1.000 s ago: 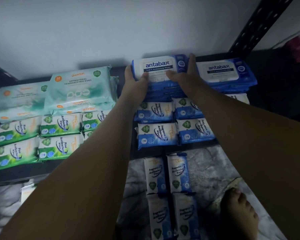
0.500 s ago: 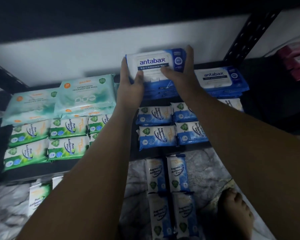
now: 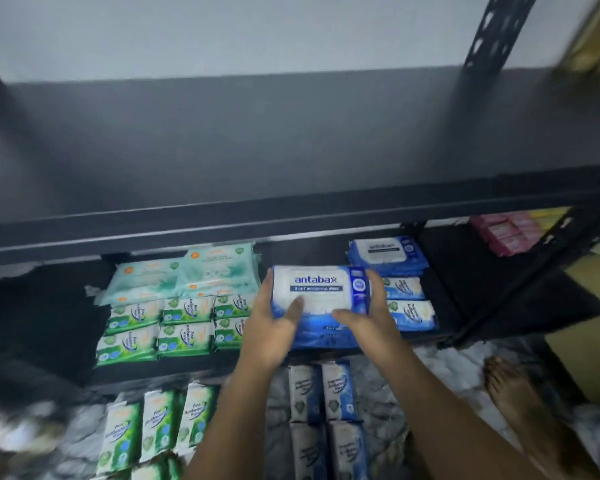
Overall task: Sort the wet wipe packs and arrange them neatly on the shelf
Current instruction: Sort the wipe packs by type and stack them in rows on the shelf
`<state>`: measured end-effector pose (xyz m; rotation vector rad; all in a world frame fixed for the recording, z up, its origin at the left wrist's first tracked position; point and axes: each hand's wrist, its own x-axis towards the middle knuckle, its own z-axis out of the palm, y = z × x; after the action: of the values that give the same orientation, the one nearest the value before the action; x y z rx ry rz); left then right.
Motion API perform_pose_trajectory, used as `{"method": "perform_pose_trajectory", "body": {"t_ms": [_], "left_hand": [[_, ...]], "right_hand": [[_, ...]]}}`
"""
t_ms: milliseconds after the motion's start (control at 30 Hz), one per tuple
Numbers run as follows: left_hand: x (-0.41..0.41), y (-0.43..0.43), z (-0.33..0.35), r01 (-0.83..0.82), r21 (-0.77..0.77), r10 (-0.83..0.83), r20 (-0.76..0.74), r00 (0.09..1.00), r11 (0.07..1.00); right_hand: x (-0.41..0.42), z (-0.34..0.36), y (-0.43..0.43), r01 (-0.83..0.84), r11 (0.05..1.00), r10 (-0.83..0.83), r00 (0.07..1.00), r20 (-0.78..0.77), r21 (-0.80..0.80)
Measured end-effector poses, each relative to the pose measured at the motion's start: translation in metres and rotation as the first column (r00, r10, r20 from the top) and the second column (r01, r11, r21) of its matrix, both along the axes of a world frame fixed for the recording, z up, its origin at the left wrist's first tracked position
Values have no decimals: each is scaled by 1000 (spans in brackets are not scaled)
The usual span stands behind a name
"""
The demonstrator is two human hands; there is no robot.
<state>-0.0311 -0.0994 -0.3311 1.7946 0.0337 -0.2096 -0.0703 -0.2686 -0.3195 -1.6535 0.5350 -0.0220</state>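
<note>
Below the dark metal shelf board, left hand and right hand clasp a crosswise blue-and-white plastic wipe-pack stack by its ends.

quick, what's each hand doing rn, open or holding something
Left hand: closed, gripping the left end of the antabax pack.
Right hand: closed, gripping the right end of the same pack.

A stack of blue-and-white plastic antabax wipe packs is level and label-up over the near edge of the black metal shelf. A second antabax stack lies far right, and small green-and-white packs lie in rows on the left.
</note>
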Motion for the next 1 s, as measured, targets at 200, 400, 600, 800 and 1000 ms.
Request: {"method": "perform_pose_trajectory", "body": {"t_ms": [200,400,600,800,1000], "left_hand": [[-73,18,68,-3,3,3,32,999,1000],[-116,36,140,-37,32,31,161,986,999],[-137,52,223,-49,31,37,301,953,998],[-144,63,302,-23,31,8,418,908,999],[-120,57,348,-14,17,3,496,869,1000]], "right_hand": [[-80,74,16,4,1000,-4,1000,24,-15],[-127,153,36,25,1000,-23,990,136,-15],[-150,233,48,-25,996,48,966,255,-90],[-162,298,45,-82,979,150,910,386,-187],[-137,339,32,-117,968,209,861,463,-220]]}}
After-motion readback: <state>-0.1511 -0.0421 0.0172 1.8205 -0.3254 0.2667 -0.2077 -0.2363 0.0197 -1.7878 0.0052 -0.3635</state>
